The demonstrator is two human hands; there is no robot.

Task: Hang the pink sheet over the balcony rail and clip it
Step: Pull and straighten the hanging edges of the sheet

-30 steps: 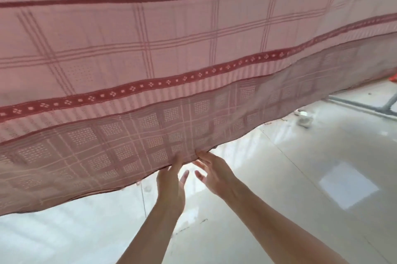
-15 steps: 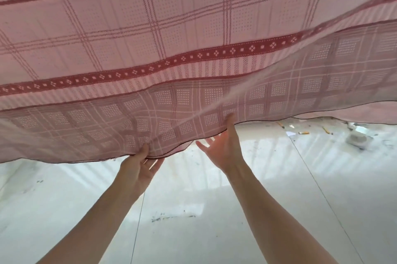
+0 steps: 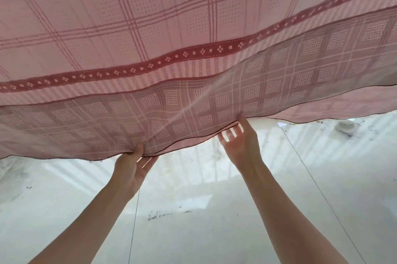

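Observation:
The pink sheet (image 3: 171,38), checked with dark red bands, hangs across the whole upper view. Its lower hem sags in a wavy line just above my hands. My left hand (image 3: 132,167) pinches the hem between thumb and fingers, with the thumb on the near side of the cloth. My right hand (image 3: 240,143) reaches up to the hem farther right, fingers spread and straight, fingertips touching the edge of the cloth. The balcony rail and any clips are hidden.
Below the sheet lies a pale glossy tiled floor (image 3: 214,231) with dark smudges. A small white round object (image 3: 345,127) sits on the floor at the right, with bits of litter near it.
My hands have moved apart along the hem. The left hand has shifted left while pinching the edge, and the right hand has slid right. The view has tilted.

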